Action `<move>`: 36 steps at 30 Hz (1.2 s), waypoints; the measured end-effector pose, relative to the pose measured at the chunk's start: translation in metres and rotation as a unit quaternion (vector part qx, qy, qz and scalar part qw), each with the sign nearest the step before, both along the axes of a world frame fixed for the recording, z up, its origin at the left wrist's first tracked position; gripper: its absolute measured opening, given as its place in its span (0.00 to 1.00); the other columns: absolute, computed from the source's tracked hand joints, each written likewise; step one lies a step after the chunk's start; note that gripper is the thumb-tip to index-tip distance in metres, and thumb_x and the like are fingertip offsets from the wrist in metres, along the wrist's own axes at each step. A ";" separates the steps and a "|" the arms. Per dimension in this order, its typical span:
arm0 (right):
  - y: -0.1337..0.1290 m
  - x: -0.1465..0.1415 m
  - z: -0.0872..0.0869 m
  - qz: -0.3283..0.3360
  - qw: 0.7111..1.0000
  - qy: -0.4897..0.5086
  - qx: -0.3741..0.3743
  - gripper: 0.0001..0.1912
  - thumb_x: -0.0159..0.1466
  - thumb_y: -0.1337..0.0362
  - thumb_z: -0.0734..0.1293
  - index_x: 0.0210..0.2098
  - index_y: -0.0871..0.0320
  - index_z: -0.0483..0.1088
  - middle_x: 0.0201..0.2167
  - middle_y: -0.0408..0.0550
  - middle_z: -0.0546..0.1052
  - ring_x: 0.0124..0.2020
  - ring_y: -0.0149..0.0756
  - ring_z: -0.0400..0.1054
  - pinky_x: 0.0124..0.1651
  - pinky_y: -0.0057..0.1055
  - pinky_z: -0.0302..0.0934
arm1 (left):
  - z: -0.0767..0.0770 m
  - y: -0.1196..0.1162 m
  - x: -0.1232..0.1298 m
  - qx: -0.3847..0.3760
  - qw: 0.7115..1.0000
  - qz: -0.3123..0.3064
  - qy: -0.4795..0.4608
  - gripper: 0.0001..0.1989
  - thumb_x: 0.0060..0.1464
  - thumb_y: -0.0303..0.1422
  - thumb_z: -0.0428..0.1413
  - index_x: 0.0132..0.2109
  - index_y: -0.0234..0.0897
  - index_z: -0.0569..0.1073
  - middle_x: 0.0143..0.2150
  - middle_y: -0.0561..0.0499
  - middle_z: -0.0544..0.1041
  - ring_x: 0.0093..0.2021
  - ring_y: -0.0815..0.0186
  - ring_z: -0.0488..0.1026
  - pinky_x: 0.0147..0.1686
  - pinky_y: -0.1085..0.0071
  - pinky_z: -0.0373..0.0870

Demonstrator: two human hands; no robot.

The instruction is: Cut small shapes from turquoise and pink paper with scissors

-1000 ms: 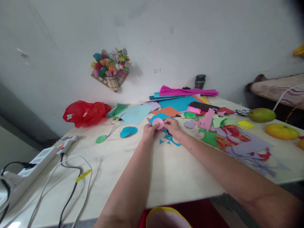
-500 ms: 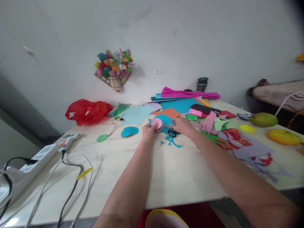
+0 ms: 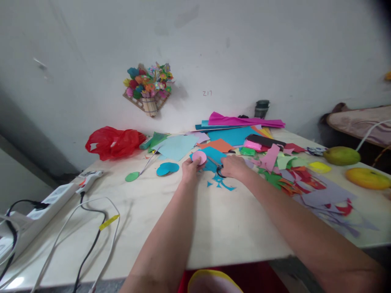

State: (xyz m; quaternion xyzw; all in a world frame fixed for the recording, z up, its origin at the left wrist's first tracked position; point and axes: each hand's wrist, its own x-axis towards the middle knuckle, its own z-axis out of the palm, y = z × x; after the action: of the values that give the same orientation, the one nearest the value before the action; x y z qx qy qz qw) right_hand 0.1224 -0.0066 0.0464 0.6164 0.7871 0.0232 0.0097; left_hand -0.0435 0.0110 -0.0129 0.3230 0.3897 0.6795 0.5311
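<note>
A pink paper circle [image 3: 199, 158] is pinched between the thumb and fingers of my left hand [image 3: 191, 167], over a sheet of blue paper [image 3: 214, 154]. Black-handled scissors [image 3: 220, 171] lie just right of the circle, blades pointing up and left. My right hand [image 3: 233, 166] is closed at their handles and covers part of them. Small blue paper scraps [image 3: 224, 184] lie on the table below the scissors. To the left rest overlapping blue paper circles [image 3: 168, 168] and a green paper circle [image 3: 132, 176].
Coloured scraps [image 3: 293, 179] and mangoes [image 3: 366, 178] occupy the right side. Paper sheets [image 3: 177, 146], an orange piece [image 3: 217, 145] and a black phone-like object [image 3: 265, 141] lie farther back. A red plastic bag [image 3: 114, 143], power strip [image 3: 58, 199] and cables [image 3: 99, 228] are left.
My right hand has moved down onto the scissors' handles, now hiding part of them. The pink circle has shifted slightly left in my left hand.
</note>
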 end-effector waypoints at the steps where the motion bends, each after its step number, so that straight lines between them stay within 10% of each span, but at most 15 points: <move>1: -0.001 -0.002 0.000 0.001 1.000 0.000 -0.002 0.20 0.58 0.68 0.63 0.48 0.65 0.76 0.47 0.67 0.78 0.51 0.57 0.72 0.43 0.39 0.64 | 0.000 0.000 0.000 0.001 1.000 0.005 -0.005 0.14 0.37 0.31 0.68 0.34 0.30 0.77 0.31 0.44 0.80 0.36 0.53 0.80 0.41 0.58 0.75; 18: 0.009 0.012 0.009 -0.031 0.990 0.133 0.021 0.13 0.59 0.62 0.67 0.41 0.55 0.79 0.40 0.54 0.81 0.44 0.49 0.75 0.38 0.34 0.63 | 0.000 0.000 -0.005 0.020 1.000 -0.012 -0.021 0.18 0.34 0.32 0.70 0.35 0.29 0.77 0.33 0.42 0.80 0.41 0.51 0.79 0.45 0.56 0.75; 27: 0.028 0.011 -0.016 0.004 0.818 0.555 -0.153 0.15 0.58 0.63 0.71 0.44 0.59 0.71 0.20 0.41 0.73 0.16 0.28 0.64 0.16 0.23 0.50 | 0.004 -0.002 -0.006 0.039 0.996 -0.078 -0.011 0.21 0.36 0.33 0.71 0.39 0.31 0.77 0.37 0.42 0.81 0.44 0.51 0.80 0.47 0.56 0.75; 36: 0.022 0.023 -0.015 0.093 0.796 0.540 -0.259 0.19 0.61 0.48 0.68 0.30 0.58 0.64 0.23 0.46 0.76 0.21 0.30 0.69 0.18 0.23 0.54 | 0.003 -0.002 -0.007 0.052 0.995 -0.088 -0.023 0.19 0.34 0.32 0.71 0.35 0.30 0.77 0.34 0.43 0.81 0.42 0.53 0.80 0.46 0.58 0.76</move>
State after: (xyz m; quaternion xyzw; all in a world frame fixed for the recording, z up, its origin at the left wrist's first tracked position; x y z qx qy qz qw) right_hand 0.1457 0.0158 0.0312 0.4275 0.6947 -0.5170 -0.2595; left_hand -0.0507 0.0094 -0.0103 0.3671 0.3117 0.6568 0.5802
